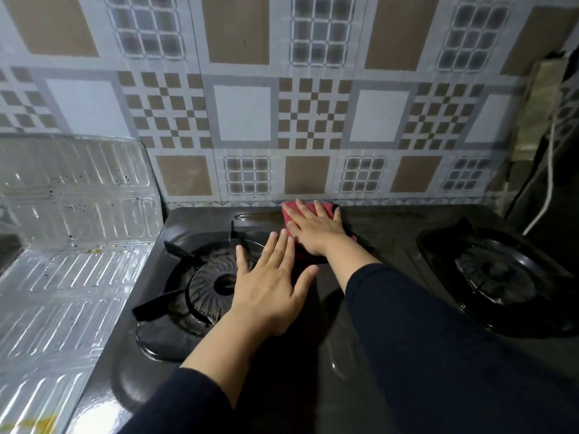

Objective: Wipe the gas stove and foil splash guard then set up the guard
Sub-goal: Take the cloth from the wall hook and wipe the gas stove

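Observation:
A black two-burner gas stove (376,233) fills the middle of the view, its top glossy and wet-looking. My right hand (316,228) lies flat, fingers spread, pressing a red cloth (326,208) onto the stove's back edge near the wall. My left hand (269,286) rests flat with fingers apart on the stove top beside the left burner (210,286), holding nothing. The foil splash guard (72,214) is at the left: one ribbed panel stands upright, speckled with dark spots, and another lies flat beside the stove.
The right burner (498,274) sits at the far right. A patterned tiled wall (282,114) rises directly behind the stove. A white cord (548,183) hangs down in the dark right corner.

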`<state>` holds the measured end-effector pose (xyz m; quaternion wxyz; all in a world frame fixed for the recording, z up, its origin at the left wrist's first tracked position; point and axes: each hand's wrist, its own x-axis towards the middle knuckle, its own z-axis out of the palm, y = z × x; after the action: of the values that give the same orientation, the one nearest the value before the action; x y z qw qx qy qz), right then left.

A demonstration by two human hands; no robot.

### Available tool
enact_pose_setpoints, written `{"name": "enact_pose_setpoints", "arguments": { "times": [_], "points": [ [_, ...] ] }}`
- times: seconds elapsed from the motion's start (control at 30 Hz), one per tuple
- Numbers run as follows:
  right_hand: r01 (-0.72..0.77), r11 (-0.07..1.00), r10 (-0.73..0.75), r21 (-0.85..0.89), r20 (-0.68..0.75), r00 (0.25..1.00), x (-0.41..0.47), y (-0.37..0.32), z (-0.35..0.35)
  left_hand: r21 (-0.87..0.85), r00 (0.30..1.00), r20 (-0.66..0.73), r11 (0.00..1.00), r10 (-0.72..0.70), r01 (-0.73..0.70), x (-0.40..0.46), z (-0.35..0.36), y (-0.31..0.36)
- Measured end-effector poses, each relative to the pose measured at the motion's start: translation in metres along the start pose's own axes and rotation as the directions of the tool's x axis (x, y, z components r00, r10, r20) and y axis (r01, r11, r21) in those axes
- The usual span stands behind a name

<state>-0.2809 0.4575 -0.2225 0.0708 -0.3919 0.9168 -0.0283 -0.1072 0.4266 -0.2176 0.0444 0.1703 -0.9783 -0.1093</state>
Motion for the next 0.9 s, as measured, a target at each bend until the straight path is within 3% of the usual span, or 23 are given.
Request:
{"name": "enact_pose_setpoints", "arguments": {
  "times": [0.1,0.23,0.43,0.7,0.9],
  "points": [
    [-0.023,0.999,0.022,-0.044,-0.024,0.999,-0.004,0.006,0.001,0.009,1.000,-0.006,1.000,-0.007,0.007,-0.001,-0.009,-0.010],
    [-0.019,1.000,0.020,-0.013,0.073,0.997,-0.009,0.012,0.000,0.056,0.985,-0.071,0.985,-0.160,0.164,-0.009,-0.027,-0.052],
    [0.087,0.996,-0.086,-0.002,0.130,0.988,0.016,0.000,-0.004,0.107,0.930,-0.054,0.924,-0.363,0.367,-0.022,-0.035,-0.113],
    [0.243,0.969,-0.248,0.054,0.270,0.930,0.065,-0.048,-0.017,0.122,0.926,-0.155,0.924,-0.343,0.363,-0.023,-0.023,-0.115],
    [0.383,0.918,-0.388,0.097,0.404,0.828,0.102,-0.128,-0.025,0.098,0.920,-0.189,0.925,-0.345,0.367,-0.023,-0.023,-0.115]
  ]
}}
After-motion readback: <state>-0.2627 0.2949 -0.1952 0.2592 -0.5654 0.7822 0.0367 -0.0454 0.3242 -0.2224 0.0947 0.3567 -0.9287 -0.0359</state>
